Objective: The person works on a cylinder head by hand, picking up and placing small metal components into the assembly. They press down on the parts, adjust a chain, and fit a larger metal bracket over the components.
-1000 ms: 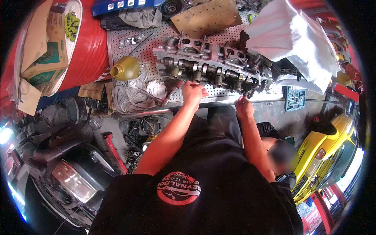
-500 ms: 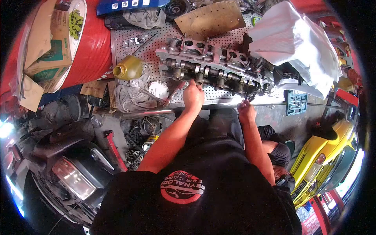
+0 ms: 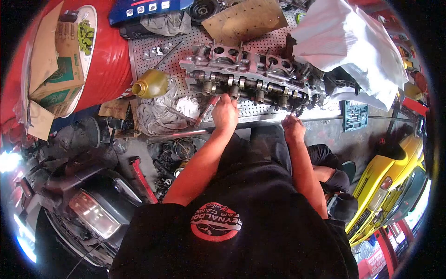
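A metal cylinder head (image 3: 253,69) with a row of round tube-like parts along its near side lies on the perforated metal bench. My left hand (image 3: 226,115) is closed at its near edge, thumb and fingertips against one of the tube-like parts (image 3: 234,92). My right hand (image 3: 293,129) is closed too, fingers bunched just below a dark toothed part (image 3: 298,109) at the head's right end. Whatever lies inside these right fingers is hidden. Left of the head, a yellow open-necked bottle (image 3: 153,83) rests on its side by grey rags (image 3: 160,114).
White sheeting (image 3: 348,42) drapes over parts at the right. Beyond the bench edge shows a teal tool case (image 3: 354,116). A cardboard piece (image 3: 246,21) lies at the back. A red drum (image 3: 111,60) stands left. Another person (image 3: 341,200) crouches at my right, near a yellow car (image 3: 385,186).
The view has shifted slightly, so the bench things sit a little further left. My right hand has turned slightly at the head's right end; my left hand keeps its place on the near edge.
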The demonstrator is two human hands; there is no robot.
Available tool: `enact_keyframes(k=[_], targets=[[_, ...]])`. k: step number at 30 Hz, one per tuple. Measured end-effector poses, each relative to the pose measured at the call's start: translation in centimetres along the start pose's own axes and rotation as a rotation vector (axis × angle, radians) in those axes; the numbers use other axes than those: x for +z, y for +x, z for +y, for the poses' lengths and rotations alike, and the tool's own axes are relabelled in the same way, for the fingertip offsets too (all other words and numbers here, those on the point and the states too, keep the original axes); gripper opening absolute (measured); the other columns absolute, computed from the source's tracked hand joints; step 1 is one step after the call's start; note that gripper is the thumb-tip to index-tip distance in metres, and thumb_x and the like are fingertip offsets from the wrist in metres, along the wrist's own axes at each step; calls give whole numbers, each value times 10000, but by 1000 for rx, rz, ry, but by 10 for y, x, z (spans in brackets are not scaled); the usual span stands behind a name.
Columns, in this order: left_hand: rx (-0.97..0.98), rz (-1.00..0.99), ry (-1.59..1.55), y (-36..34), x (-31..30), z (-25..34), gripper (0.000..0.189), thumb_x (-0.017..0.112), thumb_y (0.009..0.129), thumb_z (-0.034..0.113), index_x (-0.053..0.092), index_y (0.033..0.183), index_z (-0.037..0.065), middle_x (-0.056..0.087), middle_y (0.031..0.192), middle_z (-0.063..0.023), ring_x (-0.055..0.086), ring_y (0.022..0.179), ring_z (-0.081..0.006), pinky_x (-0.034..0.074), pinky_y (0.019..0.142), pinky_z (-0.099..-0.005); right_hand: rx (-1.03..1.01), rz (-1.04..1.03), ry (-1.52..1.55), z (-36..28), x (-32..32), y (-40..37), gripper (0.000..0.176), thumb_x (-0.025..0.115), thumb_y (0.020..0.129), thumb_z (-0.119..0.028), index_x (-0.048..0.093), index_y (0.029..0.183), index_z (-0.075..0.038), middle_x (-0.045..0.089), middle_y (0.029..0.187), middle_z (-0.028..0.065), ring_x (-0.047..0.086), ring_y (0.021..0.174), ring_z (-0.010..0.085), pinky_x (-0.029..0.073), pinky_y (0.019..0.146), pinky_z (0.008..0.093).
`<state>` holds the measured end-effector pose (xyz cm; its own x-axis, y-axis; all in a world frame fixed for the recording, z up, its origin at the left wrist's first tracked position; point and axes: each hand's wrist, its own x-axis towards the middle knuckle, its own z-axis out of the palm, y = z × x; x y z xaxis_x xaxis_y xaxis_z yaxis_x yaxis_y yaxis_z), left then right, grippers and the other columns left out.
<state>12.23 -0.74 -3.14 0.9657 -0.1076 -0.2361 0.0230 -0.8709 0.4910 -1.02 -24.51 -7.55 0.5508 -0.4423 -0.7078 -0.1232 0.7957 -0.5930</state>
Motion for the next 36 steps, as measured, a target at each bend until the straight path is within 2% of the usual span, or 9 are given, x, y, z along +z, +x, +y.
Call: enact_keyframes(k=[2,3,6,8,10,12,18,26,36], targets=[[49,74,30,-1,0,-2,308,649,765,196,465,936,17,612,777,-186,622,713,-353,491,591,-460,41,-207,140,4,-24,12,182,400,962,-150,485,985,8,532,834,87,532,780,182,479,718,359],[73,113,43,1,0,-2,300,646,766,195,467,928,16,611,764,-185,623,709,-349,491,586,-458,65,85,-24,-10,22,-16,176,416,954,-160,490,999,-7,546,838,83,536,749,181,481,734,362],[167,205,35,7,-5,-2,283,628,792,224,473,915,21,609,748,-173,621,701,-340,493,584,-453,129,84,21,-7,22,-12,133,485,919,-120,504,987,-9,559,819,82,541,703,186,483,715,356],[173,125,64,6,-2,-5,296,641,785,228,473,914,21,610,760,-174,620,709,-338,495,594,-450,-270,-22,-725,15,-24,21,107,510,901,-96,514,961,-8,565,797,84,543,682,192,486,691,359],[160,62,82,7,0,-7,308,654,774,226,469,909,19,610,764,-174,619,713,-336,496,603,-444,-339,10,-749,10,-7,13,86,537,880,-74,522,934,-9,565,769,88,541,654,202,486,663,358],[126,4,91,5,-1,-6,319,666,760,218,462,901,17,610,761,-175,618,712,-334,499,611,-436,-57,178,-57,-2,25,-11,77,567,856,-54,527,905,-11,560,735,94,536,621,213,484,631,352],[198,87,54,11,-10,-3,302,659,763,185,459,894,2,619,696,-163,630,655,-334,500,571,-435,161,166,224,-9,48,-24,222,440,920,-215,491,942,-1,551,826,117,516,727,263,442,723,385],[202,82,58,10,-15,-4,288,649,775,219,471,859,8,607,697,-206,612,695,-379,483,624,-465,-121,275,-122,13,27,0,230,382,961,-208,487,909,-11,529,772,98,506,667,214,439,690,372],[208,-8,58,11,-9,-10,368,657,784,282,467,910,-7,612,716,-226,616,678,-398,483,601,-486,-1,141,228,14,26,1,134,421,925,-157,466,857,-50,541,781,84,516,689,211,448,719,377]])
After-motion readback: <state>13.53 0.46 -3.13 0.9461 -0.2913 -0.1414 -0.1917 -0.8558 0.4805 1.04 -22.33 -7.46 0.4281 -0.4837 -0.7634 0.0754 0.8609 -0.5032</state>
